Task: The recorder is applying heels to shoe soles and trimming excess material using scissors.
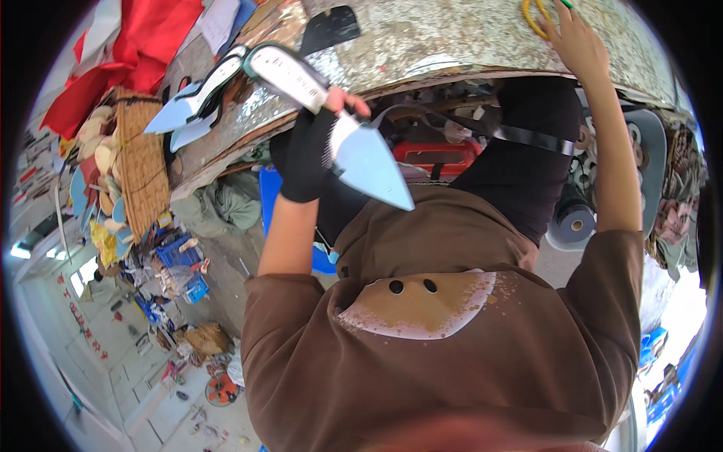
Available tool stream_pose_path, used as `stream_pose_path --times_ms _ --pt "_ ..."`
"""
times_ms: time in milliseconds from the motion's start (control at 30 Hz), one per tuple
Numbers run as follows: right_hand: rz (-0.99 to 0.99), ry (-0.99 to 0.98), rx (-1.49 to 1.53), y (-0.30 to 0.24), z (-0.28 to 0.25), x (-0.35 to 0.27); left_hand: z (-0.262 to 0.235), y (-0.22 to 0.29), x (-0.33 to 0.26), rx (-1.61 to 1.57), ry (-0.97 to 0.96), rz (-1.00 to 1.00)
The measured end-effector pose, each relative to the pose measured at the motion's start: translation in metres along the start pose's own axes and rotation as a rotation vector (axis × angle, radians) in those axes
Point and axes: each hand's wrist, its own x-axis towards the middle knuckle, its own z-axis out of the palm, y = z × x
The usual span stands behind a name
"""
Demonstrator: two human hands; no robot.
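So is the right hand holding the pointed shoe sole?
No, the right hand rests on the worn table top by a yellow loop; the gloved left hand holds the pointed sole.

Shoes (197, 102) on workbench (452, 38) (left) — basket (143, 158) beside.

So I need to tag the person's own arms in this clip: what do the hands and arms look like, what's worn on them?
The left hand wears a black fingerless glove that covers palm and wrist, fingertips bare. The right hand is ungloved. Both forearms are bare, with loose brown sleeves pushed up to about the elbows, part of a brown top with a pale patch on its front. No watch or jewellery shows.
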Motion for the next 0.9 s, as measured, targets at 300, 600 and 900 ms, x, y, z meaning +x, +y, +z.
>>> stream_pose_path --times_ms 300,600,900 --pt "-0.133 -0.392 -0.547 0.031 -0.035 0.004 0.030 0.016 -0.009 0.256 0.193 0.148" --pt "0.091 -0.707 0.835 -0.166 -0.089 -0.127 0.041 -0.006 -0.008 0.750 0.549 0.601" --pt "0.477 -1.094 0.785 -0.192 -0.070 -0.166 0.048 -0.011 0.005 1.059 0.155 1.310"
